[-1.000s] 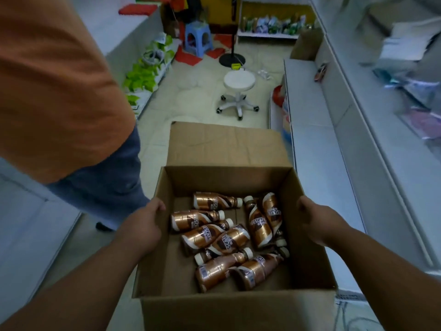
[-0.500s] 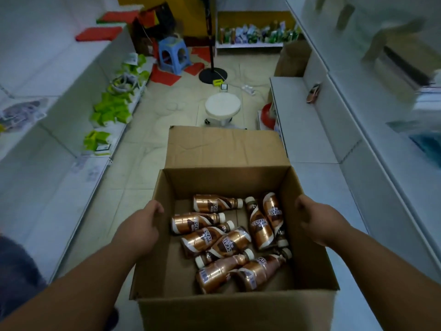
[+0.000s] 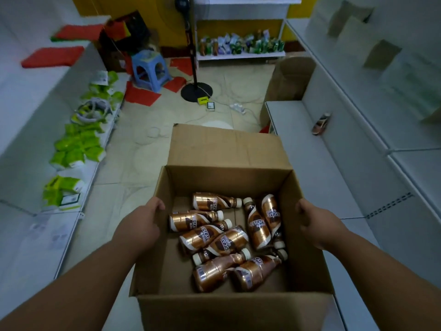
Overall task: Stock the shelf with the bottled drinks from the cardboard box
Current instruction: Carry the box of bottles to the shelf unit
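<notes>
Carrying step: left hand [image 3: 140, 225] and right hand [image 3: 319, 225] grip the open brown cardboard box [image 3: 236, 311] of copper-brown bottled drinks [image 3: 229, 240]; setting it beside the white shelf [image 3: 317, 158] comes next.

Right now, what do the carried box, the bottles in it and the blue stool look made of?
Box: plain brown corrugated cardboard, matte, creased flap. Bottles: probably plastic under glossy metallic copper sleeves with pale caps; glass cannot be excluded. Blue stool: moulded plastic by its one-piece, slightly shiny look.
</notes>
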{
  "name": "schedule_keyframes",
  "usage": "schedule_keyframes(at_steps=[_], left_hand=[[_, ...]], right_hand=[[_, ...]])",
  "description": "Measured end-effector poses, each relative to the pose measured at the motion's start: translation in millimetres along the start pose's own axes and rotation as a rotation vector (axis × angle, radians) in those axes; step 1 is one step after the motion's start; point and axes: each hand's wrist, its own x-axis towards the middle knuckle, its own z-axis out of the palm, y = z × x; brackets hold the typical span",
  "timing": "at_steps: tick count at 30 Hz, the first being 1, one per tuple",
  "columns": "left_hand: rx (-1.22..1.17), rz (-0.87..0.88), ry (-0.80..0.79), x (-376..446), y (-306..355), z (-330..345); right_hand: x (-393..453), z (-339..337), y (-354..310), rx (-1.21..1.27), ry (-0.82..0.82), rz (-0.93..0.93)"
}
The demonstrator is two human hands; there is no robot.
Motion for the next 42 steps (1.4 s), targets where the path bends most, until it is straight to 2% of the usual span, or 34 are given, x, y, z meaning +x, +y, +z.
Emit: schedule_keyframes(at_steps=[7,15,23,27,31,36,42], left_hand=[[0.069,0.175,-0.033,178.4,39.3,-50.6],[0.153,0.273,-0.086,360.9,109.9,-44.3],[0.192,0.481,-0.163,488.3,149.3,-25.6],[0.221,0.712,-0.279,563.0,158.8,10.5],[0.281,0.892,-0.349,602.4,156.6,59.2],[0.361,0.94,-0.471,620.5,136.9,152.0],[0.405,1.014,-0.544,632.6,102.4,297.4]], right_hand=[[111.0,-41.7,-17.0,0.095,0.043,0.129],[253.4,-68.9,1.4,0.143,0.082,0.21],[307.7,-55.4,-12.3,0.206,0.087,0.45],[315.4,-6.6,-39.2,0.26,0.113,0.687],[316.3,58.1,-60.5,0.381,0.11,0.87],[321.6,153.4,-60.5,0.404,0.12,0.989],[325.2,305.2,-45.6,0.484,0.034,1.129]])
